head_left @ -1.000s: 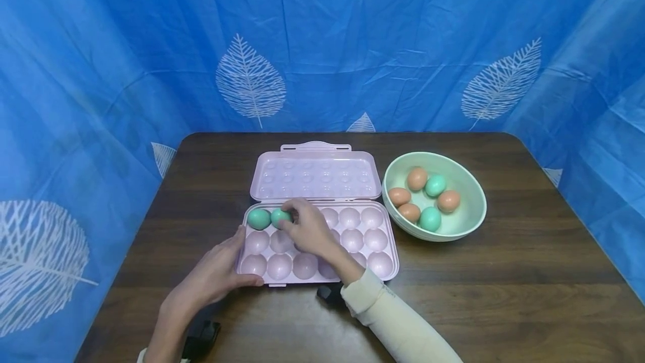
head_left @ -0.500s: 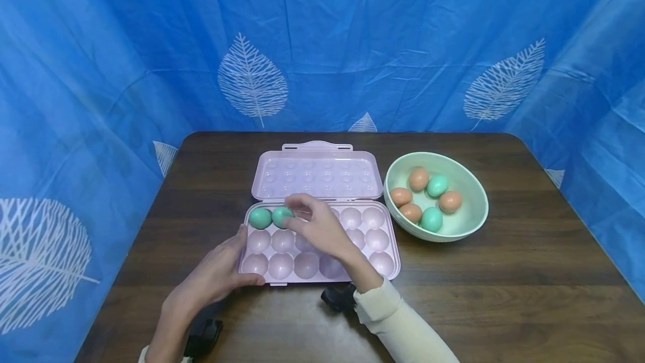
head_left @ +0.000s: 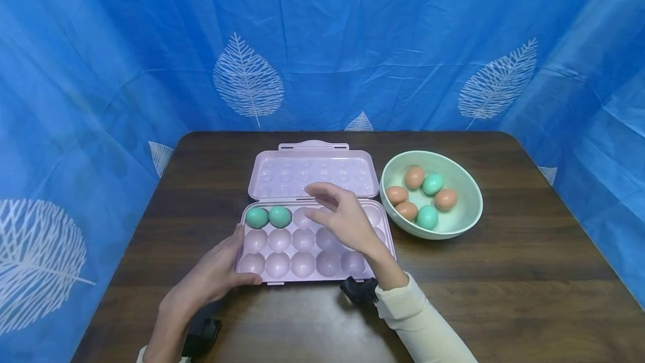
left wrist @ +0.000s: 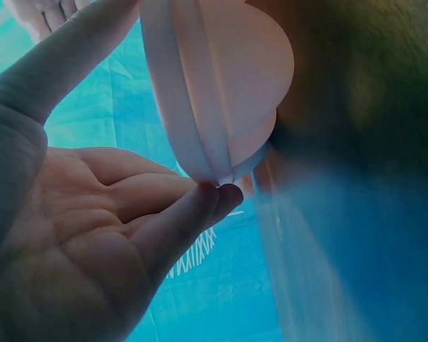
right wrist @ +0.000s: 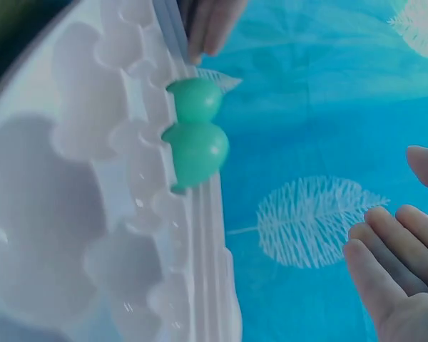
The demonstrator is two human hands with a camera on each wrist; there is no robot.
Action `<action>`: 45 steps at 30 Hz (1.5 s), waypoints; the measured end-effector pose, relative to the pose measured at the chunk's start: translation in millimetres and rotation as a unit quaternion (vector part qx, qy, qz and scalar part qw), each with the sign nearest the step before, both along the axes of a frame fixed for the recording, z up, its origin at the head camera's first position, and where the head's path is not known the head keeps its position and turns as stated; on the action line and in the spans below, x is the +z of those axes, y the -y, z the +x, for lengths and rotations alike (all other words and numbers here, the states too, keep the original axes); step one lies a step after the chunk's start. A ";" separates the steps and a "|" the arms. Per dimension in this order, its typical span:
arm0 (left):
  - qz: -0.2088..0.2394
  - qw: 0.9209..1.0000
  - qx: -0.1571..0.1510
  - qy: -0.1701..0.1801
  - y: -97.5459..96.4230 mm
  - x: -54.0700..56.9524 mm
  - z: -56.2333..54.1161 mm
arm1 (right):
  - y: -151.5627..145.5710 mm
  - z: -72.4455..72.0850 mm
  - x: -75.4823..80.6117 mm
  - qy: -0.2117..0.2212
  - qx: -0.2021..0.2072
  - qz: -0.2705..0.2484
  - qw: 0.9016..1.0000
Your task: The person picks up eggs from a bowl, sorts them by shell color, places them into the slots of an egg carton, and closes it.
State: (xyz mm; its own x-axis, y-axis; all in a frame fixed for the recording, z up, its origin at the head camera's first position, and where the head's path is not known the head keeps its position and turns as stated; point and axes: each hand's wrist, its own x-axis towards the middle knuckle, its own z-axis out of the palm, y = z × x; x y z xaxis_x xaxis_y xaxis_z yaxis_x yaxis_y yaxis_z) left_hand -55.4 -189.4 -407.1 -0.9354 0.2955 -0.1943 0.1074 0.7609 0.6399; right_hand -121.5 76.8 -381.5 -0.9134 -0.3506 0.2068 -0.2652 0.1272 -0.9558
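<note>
An open pink plastic egg box (head_left: 303,265) lies on the table, its tray of round cups toward me and its lid (head_left: 312,172) folded back. Two green eggs, the corner egg (head_left: 257,218) and the egg beside it (head_left: 279,217), fill the first two cups of the back row. My left hand (head_left: 214,270) grips the box's left end, thumb at the front corner and fingers along the side; the left wrist view shows its fingertips at the rim (left wrist: 192,135). Over the right half of the tray, my right hand (head_left: 347,223) holds nothing, fingers loosely bent and apart from the thumb.
A pale green bowl (head_left: 471,206) stands right of the box, close to it. Inside are several brown eggs (head_left: 445,199) and two green eggs (head_left: 427,217). The dark wooden table (head_left: 514,251) ends at a blue curtain (head_left: 403,43) with white leaf prints.
My right hand has let go of the second green egg, leaving it in its cup, and has lifted away to the right. The left hand has kept its grip on the egg box.
</note>
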 end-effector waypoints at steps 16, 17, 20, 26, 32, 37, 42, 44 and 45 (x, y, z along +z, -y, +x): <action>-0.012 0.999 0.014 0.038 -5.0 2.0 -0.3 | -83.4 4.0 -0.3 0.001 -0.076 0.015 0.997; -0.013 0.999 0.014 0.037 -5.1 2.0 -0.6 | -88.8 4.2 -0.5 -0.003 -0.083 0.018 0.996; -0.009 0.999 0.014 0.033 -4.9 2.0 -1.2 | -102.7 4.6 -0.8 -0.009 -0.097 0.032 0.995; -0.001 0.999 0.016 0.035 -3.9 0.0 0.5 | -130.5 4.4 -3.2 -0.016 -0.118 0.079 0.990; 0.014 1.000 0.014 0.022 -2.0 -2.0 1.7 | -160.8 5.2 -5.2 -0.012 -0.132 0.138 0.982; 0.016 0.999 0.018 0.029 -0.8 -2.3 2.4 | -178.4 5.5 -7.9 -0.010 -0.142 0.186 0.972; 0.013 0.999 0.025 0.039 -0.2 -2.1 2.9 | -187.1 1.6 -12.9 -0.015 -0.145 0.219 0.965; 0.012 0.999 0.024 0.034 0.3 -2.4 3.2 | -188.3 -1.8 -14.1 -0.017 -0.138 0.246 0.959; 0.013 0.999 0.024 0.031 0.4 -2.6 3.4 | -188.4 -3.9 -14.5 -0.019 -0.134 0.261 0.956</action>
